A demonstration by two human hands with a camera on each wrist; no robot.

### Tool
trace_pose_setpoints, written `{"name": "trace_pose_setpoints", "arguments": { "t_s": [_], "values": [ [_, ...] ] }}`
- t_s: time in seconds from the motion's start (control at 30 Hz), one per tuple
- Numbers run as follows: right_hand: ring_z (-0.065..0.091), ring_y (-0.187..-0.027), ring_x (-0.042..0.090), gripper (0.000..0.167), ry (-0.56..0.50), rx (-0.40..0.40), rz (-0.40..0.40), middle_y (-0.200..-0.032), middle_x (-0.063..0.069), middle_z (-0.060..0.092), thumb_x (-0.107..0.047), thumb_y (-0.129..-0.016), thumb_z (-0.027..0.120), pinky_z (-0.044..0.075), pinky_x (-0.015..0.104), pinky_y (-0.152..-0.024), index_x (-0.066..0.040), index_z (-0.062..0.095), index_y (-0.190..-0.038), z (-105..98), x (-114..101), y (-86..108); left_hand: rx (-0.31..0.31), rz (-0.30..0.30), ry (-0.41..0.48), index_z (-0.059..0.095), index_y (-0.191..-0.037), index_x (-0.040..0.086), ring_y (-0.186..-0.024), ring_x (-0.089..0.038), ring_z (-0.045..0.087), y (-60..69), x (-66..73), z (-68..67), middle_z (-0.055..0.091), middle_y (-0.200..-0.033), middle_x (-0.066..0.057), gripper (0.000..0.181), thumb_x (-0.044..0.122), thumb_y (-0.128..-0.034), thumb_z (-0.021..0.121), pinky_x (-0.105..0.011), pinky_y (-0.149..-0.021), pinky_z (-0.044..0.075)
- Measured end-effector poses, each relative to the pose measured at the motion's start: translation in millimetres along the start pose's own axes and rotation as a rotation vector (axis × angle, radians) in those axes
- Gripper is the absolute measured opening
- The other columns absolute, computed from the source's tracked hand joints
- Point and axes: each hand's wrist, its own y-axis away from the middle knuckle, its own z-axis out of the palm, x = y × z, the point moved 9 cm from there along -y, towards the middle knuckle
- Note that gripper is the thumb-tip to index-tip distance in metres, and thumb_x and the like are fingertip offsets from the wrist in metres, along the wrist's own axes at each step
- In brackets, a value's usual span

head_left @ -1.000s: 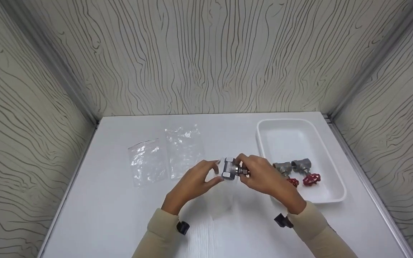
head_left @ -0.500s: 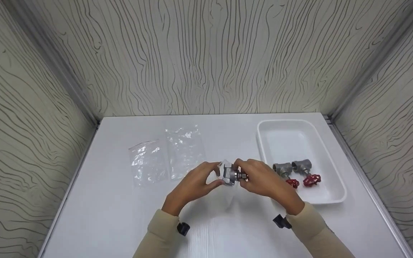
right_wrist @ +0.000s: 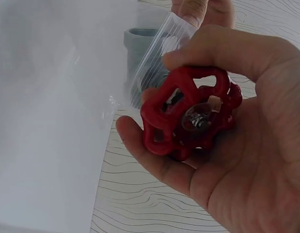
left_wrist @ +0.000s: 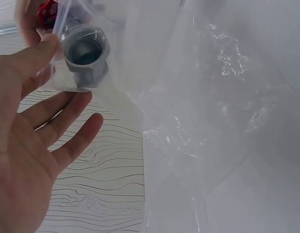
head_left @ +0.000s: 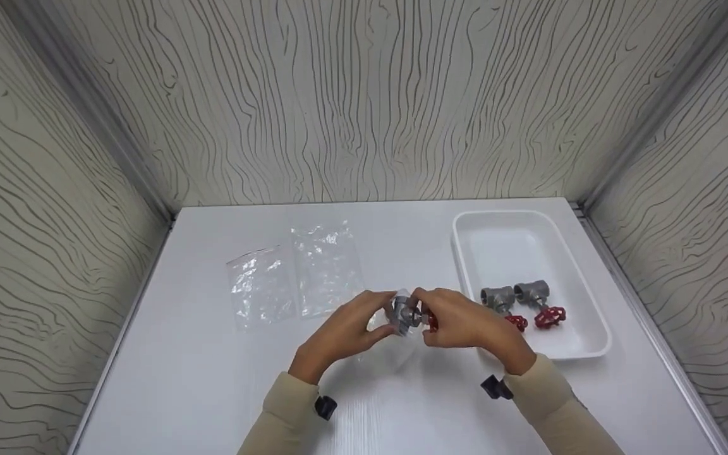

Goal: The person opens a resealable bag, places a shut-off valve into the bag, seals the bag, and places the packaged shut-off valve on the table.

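A grey metal gate valve [head_left: 404, 314] with a red handwheel [right_wrist: 162, 116] is between both hands, above the middle of the table. My right hand [head_left: 462, 321] holds it by the handwheel, thumb and fingers around the rim. My left hand [head_left: 346, 328] pinches the mouth of a clear zip bag [left_wrist: 183, 121] between thumb and index finger; its other fingers are spread. In the left wrist view, the valve body [left_wrist: 86, 51] lies inside the bag mouth, its threaded opening showing through the film. The bag hangs below the hands; its lower part is faint in the head view.
Two similar valves [head_left: 498, 297] with red handwheels lie in a white tray [head_left: 459, 243] on the right. Two flat clear zip bags [head_left: 260, 287] lie on the white table [head_left: 181, 354] at the left. Wood-patterned walls [head_left: 364, 101] stand at the back and sides.
The valve body has passed from the bag's mouth into the bag and has tilted. Both hands have come slightly lower and nearer the person. The tray and flat bags have not moved.
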Motion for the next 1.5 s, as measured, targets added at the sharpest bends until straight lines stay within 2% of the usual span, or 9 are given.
{"name": "trace_pose_setpoints", "arguments": {
  "t_s": [0.17, 0.37, 0.5, 0.63, 0.8, 1.0, 1.17, 1.3, 1.5],
  "values": [
    [0.060, -0.081, 0.011, 0.035, 0.026, 0.041, -0.022, -0.097, 0.000, 0.070, -0.009, -0.084, 0.081, 0.056, 0.024, -0.068, -0.010, 0.069, -0.117, 0, -1, -3.3, -0.017, 0.015, 0.001, 0.050, -0.157, 0.022, -0.128, -0.013, 0.063, 0.1, 2.8, 5.4, 0.068, -0.140, 0.001, 0.062, 0.033, -0.1017, 0.074, -0.035, -0.111, 0.056],
    [0.065, -0.089, 0.010, 0.033, 0.070, 0.070, -0.089, -0.100, -0.002, 0.070, -0.018, -0.081, 0.088, 0.060, 0.025, -0.076, -0.012, 0.069, -0.108, 2, -6, -7.8, -0.035, 0.054, -0.032, 0.053, -0.154, 0.022, -0.118, -0.012, 0.064, -1.5, 5.1, 13.6, 0.070, -0.126, 0.004, 0.056, 0.030, -0.1024, 0.074, -0.029, -0.102, 0.057],
    [0.066, -0.093, 0.011, 0.037, 0.060, 0.059, -0.087, -0.104, -0.002, 0.067, -0.018, -0.081, 0.090, 0.061, 0.026, -0.079, -0.012, 0.068, -0.111, 7, -4, -8.5, -0.032, 0.071, -0.045, 0.057, -0.148, 0.020, -0.120, -0.011, 0.063, -2.0, 6.2, 16.4, 0.070, -0.133, 0.004, 0.052, 0.028, -0.1010, 0.076, -0.027, -0.103, 0.057],
    [0.069, -0.104, 0.019, 0.045, 0.029, 0.051, -0.072, -0.113, 0.003, 0.064, -0.014, -0.081, 0.091, 0.065, 0.035, -0.087, -0.009, 0.068, -0.120, 10, 0, -8.8, -0.026, 0.079, -0.046, 0.061, -0.141, 0.019, -0.122, -0.013, 0.064, -2.2, 6.5, 17.4, 0.069, -0.139, 0.003, 0.045, 0.027, -0.1002, 0.077, -0.028, -0.104, 0.057],
    [0.069, -0.115, 0.026, 0.052, -0.016, 0.025, -0.075, -0.121, 0.006, 0.063, -0.009, -0.082, 0.091, 0.064, 0.041, -0.094, -0.008, 0.066, -0.128, 15, 3, -8.5, -0.021, 0.068, -0.050, 0.058, -0.149, 0.019, -0.128, -0.013, 0.064, -1.9, 3.9, 18.2, 0.067, -0.144, 0.002, 0.053, 0.025, -0.1000, 0.077, -0.029, -0.110, 0.055],
    [0.071, -0.116, 0.025, 0.053, 0.023, 0.041, -0.105, -0.123, 0.006, 0.069, -0.011, -0.082, 0.092, 0.064, 0.039, -0.095, -0.008, 0.067, -0.129, 18, 1, -8.1, -0.024, 0.040, -0.019, 0.061, -0.142, 0.019, -0.123, -0.012, 0.065, -1.8, 0.3, 20.4, 0.069, -0.139, 0.003, 0.044, 0.027, -0.1013, 0.075, -0.029, -0.106, 0.057],
    [0.072, -0.114, 0.021, 0.052, 0.063, 0.051, -0.122, -0.123, 0.003, 0.072, -0.012, -0.081, 0.094, 0.064, 0.036, -0.094, -0.011, 0.070, -0.128, 20, -3, -8.4, -0.035, 0.020, 0.010, 0.064, -0.133, 0.021, -0.126, -0.011, 0.063, -2.8, -2.1, 23.8, 0.069, -0.140, 0.006, 0.036, 0.030, -0.1009, 0.075, -0.030, -0.109, 0.055],
    [0.072, -0.113, 0.021, 0.050, 0.075, 0.058, -0.145, -0.124, 0.004, 0.070, -0.011, -0.083, 0.093, 0.064, 0.034, -0.093, -0.010, 0.070, -0.127, 23, -6, -7.8, -0.030, 0.025, 0.031, 0.064, -0.125, 0.020, -0.125, -0.010, 0.063, -2.0, -3.2, 24.4, 0.069, -0.140, 0.008, 0.028, 0.031, -0.1003, 0.074, -0.030, -0.108, 0.055],
    [0.074, -0.108, 0.022, 0.046, 0.109, 0.086, -0.153, -0.119, 0.006, 0.072, -0.015, -0.083, 0.093, 0.065, 0.033, -0.090, -0.011, 0.070, -0.123, 27, -6, -7.9, -0.032, 0.015, 0.027, 0.064, -0.136, 0.023, -0.126, -0.010, 0.063, -0.4, -5.1, 25.9, 0.067, -0.144, 0.009, 0.038, 0.030, -0.1002, 0.074, -0.030, -0.109, 0.055]
  ]
}}
